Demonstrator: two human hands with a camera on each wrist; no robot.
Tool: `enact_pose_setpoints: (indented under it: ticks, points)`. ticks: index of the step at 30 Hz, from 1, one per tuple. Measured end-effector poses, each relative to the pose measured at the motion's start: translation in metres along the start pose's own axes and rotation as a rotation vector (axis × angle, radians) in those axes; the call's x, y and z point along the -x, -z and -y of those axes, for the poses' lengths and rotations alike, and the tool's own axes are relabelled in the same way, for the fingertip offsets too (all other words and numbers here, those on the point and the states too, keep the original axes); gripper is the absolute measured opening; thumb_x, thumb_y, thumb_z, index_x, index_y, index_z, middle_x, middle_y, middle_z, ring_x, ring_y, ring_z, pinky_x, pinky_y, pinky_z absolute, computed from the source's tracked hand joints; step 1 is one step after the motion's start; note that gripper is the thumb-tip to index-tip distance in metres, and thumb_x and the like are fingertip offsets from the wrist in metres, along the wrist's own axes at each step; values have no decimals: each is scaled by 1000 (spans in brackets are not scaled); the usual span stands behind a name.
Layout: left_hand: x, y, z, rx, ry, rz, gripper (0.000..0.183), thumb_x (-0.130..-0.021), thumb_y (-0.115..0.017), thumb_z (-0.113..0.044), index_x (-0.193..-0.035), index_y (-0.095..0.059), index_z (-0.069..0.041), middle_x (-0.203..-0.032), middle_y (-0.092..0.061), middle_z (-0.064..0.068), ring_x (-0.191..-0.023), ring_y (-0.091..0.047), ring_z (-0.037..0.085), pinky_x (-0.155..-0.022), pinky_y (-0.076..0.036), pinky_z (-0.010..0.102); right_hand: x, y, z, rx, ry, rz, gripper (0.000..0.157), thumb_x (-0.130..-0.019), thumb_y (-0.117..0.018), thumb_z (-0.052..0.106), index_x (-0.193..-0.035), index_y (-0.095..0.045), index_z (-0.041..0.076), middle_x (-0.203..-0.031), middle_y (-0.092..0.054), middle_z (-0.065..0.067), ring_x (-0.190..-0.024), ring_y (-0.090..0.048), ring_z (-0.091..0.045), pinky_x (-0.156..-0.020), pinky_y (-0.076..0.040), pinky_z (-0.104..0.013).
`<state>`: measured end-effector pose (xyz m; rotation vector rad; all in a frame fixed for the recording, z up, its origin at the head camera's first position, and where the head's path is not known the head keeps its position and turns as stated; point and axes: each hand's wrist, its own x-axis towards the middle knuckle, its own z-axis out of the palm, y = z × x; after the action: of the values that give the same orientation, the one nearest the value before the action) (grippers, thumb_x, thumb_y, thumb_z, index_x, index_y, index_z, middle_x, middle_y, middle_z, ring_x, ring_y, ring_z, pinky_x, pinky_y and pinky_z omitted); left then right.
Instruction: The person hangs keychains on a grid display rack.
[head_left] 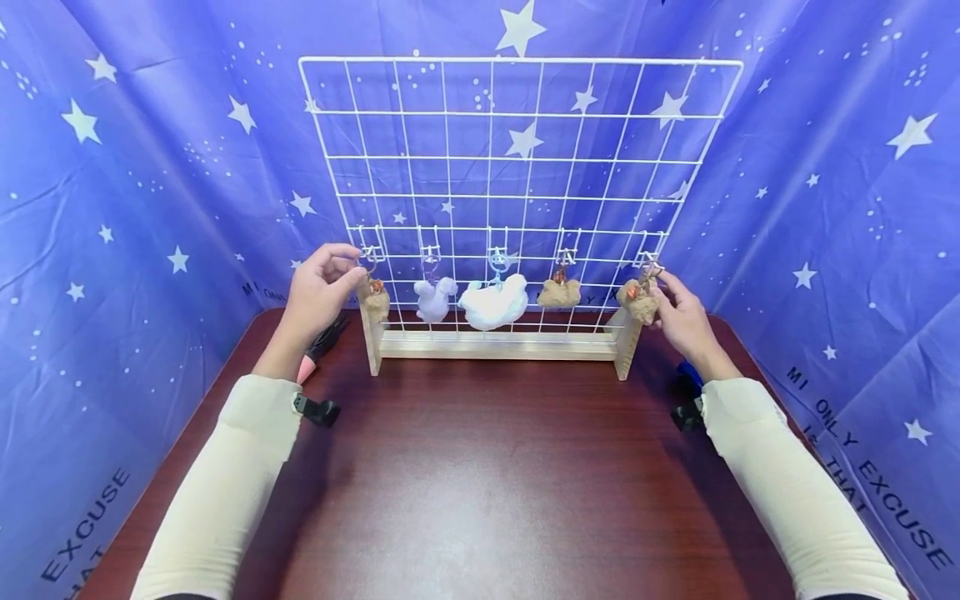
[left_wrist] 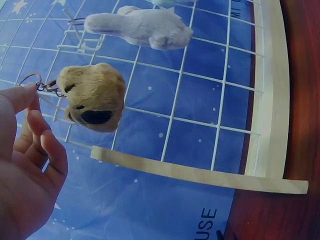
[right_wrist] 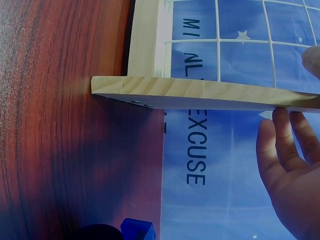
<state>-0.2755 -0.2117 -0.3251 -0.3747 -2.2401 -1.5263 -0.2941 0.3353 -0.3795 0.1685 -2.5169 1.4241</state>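
In the left wrist view my left hand (left_wrist: 30,165) pinches the metal ring of a brown plush keychain (left_wrist: 95,95), a small animal head with a dark nose. It is by a hook at the left end of a white wire grid rack (head_left: 489,197). At the right end my right hand (head_left: 681,321) has its fingertips at the ring of another brown plush keychain (head_left: 637,302) with an orange patch. The right wrist view shows three fingers beside the rack's wooden side foot (right_wrist: 200,90); that keychain is out of that view.
Between the hands hang a lavender plush keychain (head_left: 435,302), a larger white plush (head_left: 495,303) and a brown plush (head_left: 561,293). A wooden crossbar (head_left: 498,346) supports the grid. A pink-handled thing (head_left: 306,369) lies left, a blue object (right_wrist: 137,230) right. Starry curtains (head_left: 825,208) surround the table.
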Motion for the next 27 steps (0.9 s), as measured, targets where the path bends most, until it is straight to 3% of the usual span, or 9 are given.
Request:
enact_pose_setpoints:
  ticks: [13,19,27]
  points:
    - [-5,-9,8,-46,66,-30,31,-95,-70,-16,-123,-67,-4,-79,-66,-18,-72,-63,7,-60,-48,17,-2,-1,-3,-18,3,-3,46,-109,-42,21,-152,-42,4,-128,-56,-24,-68,-57,5,-57,-55,-17]
    - [-6,-10,9,-75,109,-35,33,-95,-70,-21,-124,-67,-6,-81,-64,-17,-71,-59,3,-61,-47,17,-2,0,-2,-13,5,-3,47,-110,-41,24,-153,-42,8,-128,-56,-23,-69,-57,5,-58,-55,-17]
    - [11,-8,22,-135,185,-27,34,-99,-63,-25,-127,-65,-6,-97,-68,3,-68,-62,4,-62,-53,19,-2,3,-2,23,6,17,49,-110,-41,28,-156,-39,11,-135,-56,-28,-71,-57,5,-60,-54,-17]
